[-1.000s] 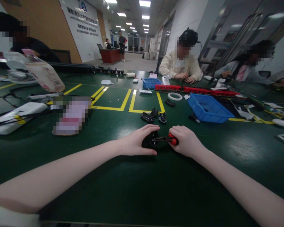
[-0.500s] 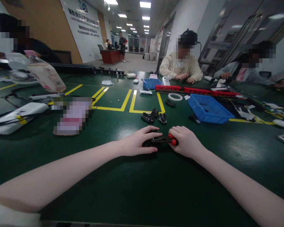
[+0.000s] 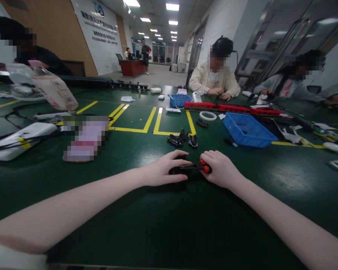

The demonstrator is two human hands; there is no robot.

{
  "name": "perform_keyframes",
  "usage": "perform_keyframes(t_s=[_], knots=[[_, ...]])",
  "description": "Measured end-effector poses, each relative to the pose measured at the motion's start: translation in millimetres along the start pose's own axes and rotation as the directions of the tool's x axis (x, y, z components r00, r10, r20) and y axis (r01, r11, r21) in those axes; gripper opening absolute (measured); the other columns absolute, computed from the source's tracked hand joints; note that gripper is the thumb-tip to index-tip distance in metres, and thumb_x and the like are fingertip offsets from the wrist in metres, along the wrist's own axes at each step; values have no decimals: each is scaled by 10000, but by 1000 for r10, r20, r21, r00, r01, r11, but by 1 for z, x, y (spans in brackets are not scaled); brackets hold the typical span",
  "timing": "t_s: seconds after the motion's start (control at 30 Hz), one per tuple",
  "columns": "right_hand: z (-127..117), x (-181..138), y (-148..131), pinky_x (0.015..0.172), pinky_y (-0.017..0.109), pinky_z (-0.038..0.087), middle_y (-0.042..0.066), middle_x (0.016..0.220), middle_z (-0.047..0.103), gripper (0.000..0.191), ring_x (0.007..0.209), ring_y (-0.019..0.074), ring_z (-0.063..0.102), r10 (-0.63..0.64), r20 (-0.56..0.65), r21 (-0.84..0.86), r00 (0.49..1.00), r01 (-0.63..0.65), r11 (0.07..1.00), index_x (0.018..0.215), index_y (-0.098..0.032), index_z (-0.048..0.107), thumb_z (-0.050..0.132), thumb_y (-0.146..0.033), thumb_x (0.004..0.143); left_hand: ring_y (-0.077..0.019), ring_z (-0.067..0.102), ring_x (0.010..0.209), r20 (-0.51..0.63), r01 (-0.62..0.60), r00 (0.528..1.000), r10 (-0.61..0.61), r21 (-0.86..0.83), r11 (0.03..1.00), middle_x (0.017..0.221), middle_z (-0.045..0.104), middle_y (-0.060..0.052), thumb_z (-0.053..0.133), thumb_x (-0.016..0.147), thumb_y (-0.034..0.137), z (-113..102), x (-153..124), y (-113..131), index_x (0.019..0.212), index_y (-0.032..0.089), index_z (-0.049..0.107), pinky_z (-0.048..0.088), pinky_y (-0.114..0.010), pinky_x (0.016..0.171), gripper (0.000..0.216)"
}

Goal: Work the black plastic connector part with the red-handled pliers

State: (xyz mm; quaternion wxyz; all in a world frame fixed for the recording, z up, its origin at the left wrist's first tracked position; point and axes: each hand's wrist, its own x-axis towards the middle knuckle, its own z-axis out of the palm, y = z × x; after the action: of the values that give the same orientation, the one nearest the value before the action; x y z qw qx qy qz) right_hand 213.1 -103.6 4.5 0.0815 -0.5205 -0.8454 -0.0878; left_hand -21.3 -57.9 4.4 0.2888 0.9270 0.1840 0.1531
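My right hand (image 3: 221,168) is closed around the red handles of a pair of pliers (image 3: 193,166). Their dark jaws point left, reaching in between the fingers of my left hand (image 3: 166,168). Thumb and fingers of that hand are curled around a small black part (image 3: 174,170), which is mostly hidden and hard to tell from the dark table. The jaw tips meet or nearly meet this part; I cannot tell whether they grip it. Just beyond my hands lies a small cluster of black plastic parts (image 3: 181,138).
A blue bin (image 3: 248,131) stands ahead to the right, with a white ring (image 3: 208,115) beside it. Long red strips (image 3: 233,108) and a smaller blue bin (image 3: 180,99) lie farther back. To the left are a phone (image 3: 87,138), a white device (image 3: 24,140) and a bottle (image 3: 55,88).
Both hands and the pliers keep almost the same pose. The whole view has shifted very slightly.
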Motion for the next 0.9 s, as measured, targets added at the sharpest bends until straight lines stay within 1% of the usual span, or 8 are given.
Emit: perform_keyframes(t_s=[0.27, 0.37, 0.47, 0.6, 0.67, 0.7, 0.8, 0.9], knots=[[-3, 0, -1, 671, 306, 369, 68, 794, 603, 57, 722, 196, 513, -19, 11, -21, 1000, 19, 1000, 757, -179, 510, 546, -174, 714, -249, 401, 1278, 3, 14, 1000, -14, 24, 1000, 1425, 344, -91, 535, 896, 420, 0, 0, 1, 1314, 245, 494, 382, -402, 1053, 455], [-2, 0, -1, 673, 309, 366, 72, 801, 604, 67, 731, 201, 514, -14, 0, -29, 1000, 14, 999, 771, -176, 517, 548, -180, 712, -247, 452, 1227, -29, 25, 999, -24, 32, 999, 1394, 375, -89, 562, 878, 429, 0, 0, 1, 1284, 240, 526, 421, -384, 1010, 449], [-1, 0, 0, 679, 313, 365, 74, 808, 603, 60, 738, 205, 515, -8, -14, -35, 1000, 8, 999, 775, -180, 520, 544, -193, 721, -246, 517, 1137, -71, 39, 997, -32, 91, 995, 1351, 414, -82, 598, 845, 454, -1, 0, 3, 1243, 240, 561, 454, -383, 953, 454], [0, -1, 0, 688, 316, 372, 72, 817, 604, 66, 751, 208, 520, -3, -33, -26, 999, 3, 1000, 784, -177, 527, 546, -202, 727, -239, 560, 1025, -105, 89, 992, -73, 151, 985, 1272, 462, -66, 635, 789, 527, -1, -1, 5, 1327, 284, 467, 485, -385, 867, 614], [0, -1, 0, 701, 318, 379, 74, 835, 609, 90, 768, 211, 526, -3, -42, -16, 999, 2, 1000, 801, -172, 534, 558, -201, 720, -232, 572, 963, -120, 133, 986, -114, 156, 979, 1196, 496, -61, 661, 737, 577, -2, 0, 6, 1336, 272, 443, 498, -368, 808, 707], [-1, -1, 0, 707, 320, 382, 76, 845, 611, 100, 777, 212, 529, -3, -45, -11, 999, 2, 1000, 810, -171, 537, 563, -203, 720, -226, 577, 924, -123, 156, 983, -137, 160, 975, 1151, 513, -57, 668, 710, 606, -2, 0, 7, 1293, 250, 481, 501, -355, 771, 708], [-1, -1, 1, 722, 325, 390, 74, 861, 617, 107, 796, 216, 538, 1, -57, 4, 998, -1, 1000, 823, -177, 538, 567, -205, 724, -192, 573, 787, -104, 206, 976, -189, 187, 961, 1006, 546, -35, 650, 667, 678, -2, 2, 7, 1015, 187, 604, 480, -302, 648, 604], [-1, -1, 2, 725, 326, 395, 68, 856, 617, 98, 801, 215, 542, 14, -67, 18, 998, -13, 1000, 822, -183, 534, 560, -200, 729, -162, 550, 713, -86, 211, 977, -197, 209, 955, 919, 554, -12, 616, 683, 701, -2, 2, 7, 874, 176, 594, 430, -262, 586, 559]])
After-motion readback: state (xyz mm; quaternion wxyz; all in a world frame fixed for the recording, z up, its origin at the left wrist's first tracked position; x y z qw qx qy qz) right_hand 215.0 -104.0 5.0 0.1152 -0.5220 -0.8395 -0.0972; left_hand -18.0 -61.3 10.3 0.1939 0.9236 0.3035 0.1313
